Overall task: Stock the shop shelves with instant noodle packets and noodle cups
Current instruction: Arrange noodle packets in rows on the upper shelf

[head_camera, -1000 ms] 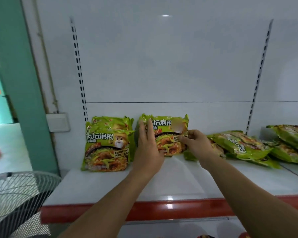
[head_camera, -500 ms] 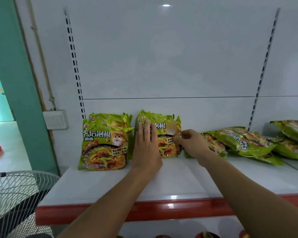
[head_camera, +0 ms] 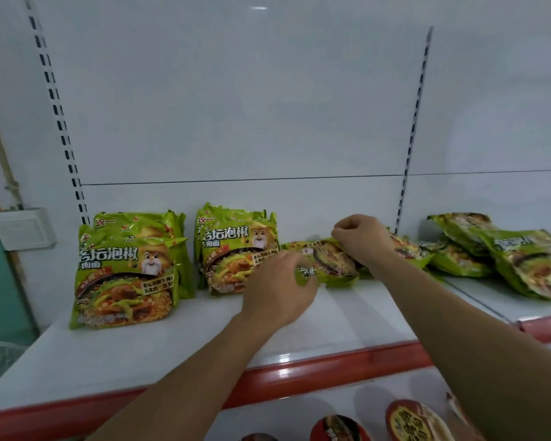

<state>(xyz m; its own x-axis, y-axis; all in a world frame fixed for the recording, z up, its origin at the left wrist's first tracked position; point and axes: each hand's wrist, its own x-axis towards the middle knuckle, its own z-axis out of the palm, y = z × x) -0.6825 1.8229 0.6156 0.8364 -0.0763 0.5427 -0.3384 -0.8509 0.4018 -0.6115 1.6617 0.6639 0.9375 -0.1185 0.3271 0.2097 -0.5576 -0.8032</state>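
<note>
My left hand (head_camera: 279, 289) and right hand (head_camera: 363, 240) both grasp a lying noodle packet (head_camera: 326, 261); upright packets (head_camera: 236, 253) stand just left, a loose heap (head_camera: 506, 256) right, cups (head_camera: 339, 428) nearer, below.

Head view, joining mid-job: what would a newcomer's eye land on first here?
Bright green noodle packets on the white shelf: a left stack and a second stack standing upright, a loose heap lying at the right. Between the second stack and the heap lies a flat packet; the right hand pinches its far edge, while the left hand is at its near end, grip blurred. Noodle cups peek from below.
</note>
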